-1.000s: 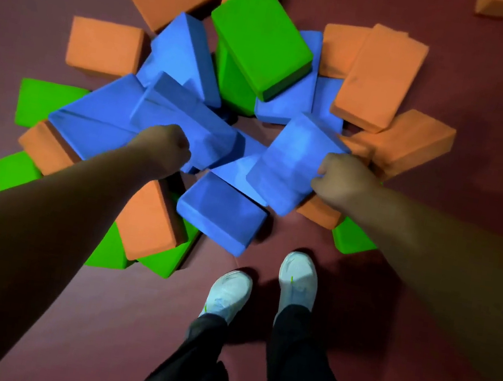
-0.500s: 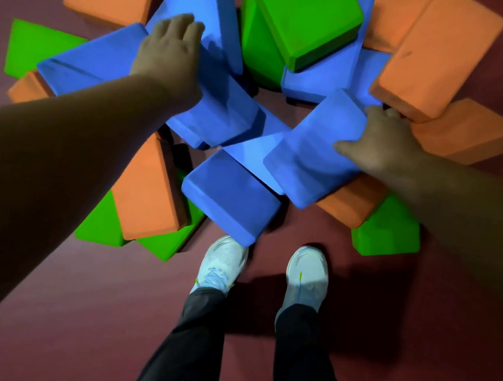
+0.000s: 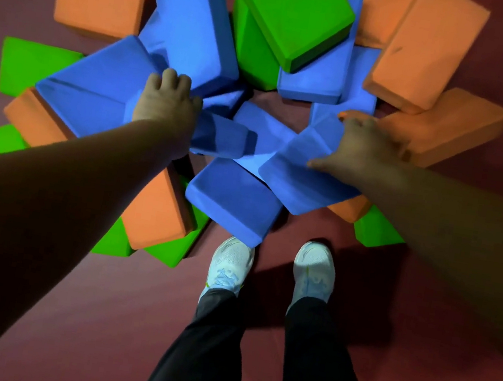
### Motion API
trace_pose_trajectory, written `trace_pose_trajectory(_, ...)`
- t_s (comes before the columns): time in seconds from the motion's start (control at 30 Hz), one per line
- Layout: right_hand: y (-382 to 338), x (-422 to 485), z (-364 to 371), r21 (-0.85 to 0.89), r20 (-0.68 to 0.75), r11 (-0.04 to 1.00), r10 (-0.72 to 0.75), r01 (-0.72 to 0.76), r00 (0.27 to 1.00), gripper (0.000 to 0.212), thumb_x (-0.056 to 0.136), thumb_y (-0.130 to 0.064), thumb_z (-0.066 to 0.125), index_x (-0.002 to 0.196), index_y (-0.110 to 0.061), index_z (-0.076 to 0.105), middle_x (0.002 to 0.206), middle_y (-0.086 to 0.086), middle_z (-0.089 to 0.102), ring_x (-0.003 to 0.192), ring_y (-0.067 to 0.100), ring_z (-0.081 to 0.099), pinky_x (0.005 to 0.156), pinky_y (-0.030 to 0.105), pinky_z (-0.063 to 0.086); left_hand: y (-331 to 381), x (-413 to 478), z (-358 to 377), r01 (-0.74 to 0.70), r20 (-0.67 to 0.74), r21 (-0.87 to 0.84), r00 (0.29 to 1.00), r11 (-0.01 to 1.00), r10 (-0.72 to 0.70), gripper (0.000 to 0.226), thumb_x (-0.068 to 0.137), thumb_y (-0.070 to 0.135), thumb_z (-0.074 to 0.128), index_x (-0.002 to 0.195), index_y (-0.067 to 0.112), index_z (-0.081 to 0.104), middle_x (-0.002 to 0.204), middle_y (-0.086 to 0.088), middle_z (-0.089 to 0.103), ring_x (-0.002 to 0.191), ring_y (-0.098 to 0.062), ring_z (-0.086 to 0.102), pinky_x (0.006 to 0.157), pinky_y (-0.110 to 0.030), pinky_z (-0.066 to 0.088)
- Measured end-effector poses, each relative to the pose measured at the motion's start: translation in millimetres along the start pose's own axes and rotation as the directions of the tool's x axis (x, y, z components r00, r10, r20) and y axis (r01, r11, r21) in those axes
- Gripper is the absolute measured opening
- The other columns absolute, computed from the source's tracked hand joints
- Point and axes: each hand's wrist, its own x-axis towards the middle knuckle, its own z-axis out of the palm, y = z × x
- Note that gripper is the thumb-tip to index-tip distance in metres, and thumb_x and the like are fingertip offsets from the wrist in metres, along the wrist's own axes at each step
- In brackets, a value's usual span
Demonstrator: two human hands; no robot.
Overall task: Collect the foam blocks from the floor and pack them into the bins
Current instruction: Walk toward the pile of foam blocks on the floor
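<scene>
Closest to us are our white shoes (image 3: 232,263) on the dark red floor (image 3: 92,313), toes just short of the heap of foam blocks (image 3: 232,200). All the blocks we can see lie on the floor, and no bin is in view, so we judge the collecting step is only starting.

Our left hand (image 3: 166,107) rests on a wide blue block (image 3: 94,89). Its fingers (image 3: 169,78) are bent toward the block's far edge, though we cannot tell whether they grip it or merely press.

Our right hand (image 3: 362,148) lies on a tilted blue block (image 3: 298,178). The fingers (image 3: 353,119) hook over the upper edge and the thumb splays across the face, which reads as a hold.

Beyond the hands, a green block (image 3: 289,8) sits on top of the pile, with orange blocks (image 3: 428,43) leaning at its right.

Next, we reckon, both blue blocks must be lifted clear. They lie among neighbours that touch them, so a firm squeeze and a straight pull should keep the heap from sliding.
</scene>
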Motion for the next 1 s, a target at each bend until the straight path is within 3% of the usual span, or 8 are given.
trace_pose_trajectory(0.07, 2, -10, 5, -0.068, 0.017, 0.997, 0.034, -0.033, 0.999, 0.136, 0.033, -0.093, 0.063, 0.145, -0.021, 0.037, 0.143, 0.015, 0.043, 0.131, 0.040, 0.047, 0.109, 0.055, 0.041, 7, -12, 2, 0.009, 0.042, -0.098, 0.999, 0.995, -0.005, 0.075, 0.073, 0.051, 0.078, 0.133, 0.016, 0.048, 0.129, -0.014, 0.045, 0.117, -0.037, 0.046, 0.096, -0.042, 0.042)
trace_pose_trajectory(0.13, 3, -26, 1, -0.037, 0.018, 0.997, 0.069, -0.069, 0.997, 0.136, 0.029, -0.089, 0.063, 0.143, -0.020, 0.037, 0.143, 0.015, 0.042, 0.132, 0.040, 0.046, 0.112, 0.058, 0.038, 13, -26, -4, 0.046, 0.096, -0.235, 0.995, 0.971, -0.023, 0.089, 0.072, 0.056, 0.080, 0.136, 0.008, 0.042, 0.130, -0.018, 0.046, 0.117, -0.039, 0.052, 0.094, -0.044, 0.046)
trace_pose_trajectory(0.23, 15, -55, -13, 0.136, 0.013, 0.983, 0.121, -0.121, 0.993, 0.120, 0.050, -0.066, 0.087, 0.144, -0.011, 0.037, 0.146, 0.018, 0.040, 0.136, 0.039, 0.043, 0.114, 0.050, 0.039, 19, -45, -26, 0.080, 0.138, -0.376, 0.990, 0.923, -0.030, 0.101, 0.069, 0.066, 0.081, 0.137, 0.003, 0.039, 0.132, -0.019, 0.046, 0.120, -0.041, 0.054, 0.097, -0.048, 0.048)
trace_pose_trajectory(0.37, 47, -104, -29, 0.363, 0.050, 0.903, 0.226, -0.228, 0.973, 0.103, 0.060, -0.049, 0.089, 0.144, -0.012, 0.041, 0.137, 0.012, 0.053, 0.122, 0.033, 0.056, 0.100, 0.042, 0.048, 31, -65, -59, 0.074, 0.174, -0.466, 0.985, 0.882, 0.010, 0.100, 0.075, 0.063, 0.077, 0.141, -0.001, 0.036, 0.137, -0.022, 0.044, 0.127, -0.045, 0.051, 0.102, -0.051, 0.045)
trace_pose_trajectory(0.53, 85, -174, -22, 0.386, -0.099, 0.887, 0.315, -0.255, 0.944, 0.104, 0.054, -0.057, 0.087, 0.139, -0.018, 0.042, 0.140, 0.006, 0.053, 0.126, 0.029, 0.056, 0.102, 0.042, 0.048, 77, -90, -102, -0.047, 0.095, -0.451, 0.991, 0.891, 0.100, 0.099, 0.079, 0.061, 0.078, 0.141, -0.003, 0.036, 0.141, -0.024, 0.045, 0.132, -0.045, 0.048, 0.105, -0.054, 0.044)
trace_pose_trajectory(0.73, 151, -253, 36, 0.548, 0.008, 0.757, 0.421, -0.356, 0.907, 0.094, 0.068, -0.048, 0.090, 0.142, -0.015, 0.042, 0.140, 0.011, 0.059, 0.126, 0.031, 0.060, 0.096, 0.035, 0.047, 168, -122, -141, -0.237, 0.017, -0.422, 0.963, 0.875, 0.269, 0.100, 0.075, 0.065, 0.079, 0.138, -0.001, 0.040, 0.137, -0.024, 0.046, 0.127, -0.047, 0.053, 0.104, -0.054, 0.047)
trace_pose_trajectory(1.0, 256, -369, 164, 0.678, 0.095, 0.604, 0.492, -0.418, 0.865, 0.089, 0.061, -0.050, 0.091, 0.130, -0.015, 0.047, 0.129, 0.010, 0.063, 0.115, 0.032, 0.063, 0.086, 0.038, 0.050, 323, -216, -136, -0.398, -0.140, -0.294, 0.917, 0.869, 0.372, 0.095, 0.074, 0.063, 0.081, 0.132, -0.001, 0.041, 0.133, -0.021, 0.049, 0.123, -0.045, 0.055, 0.097, -0.055, 0.049)
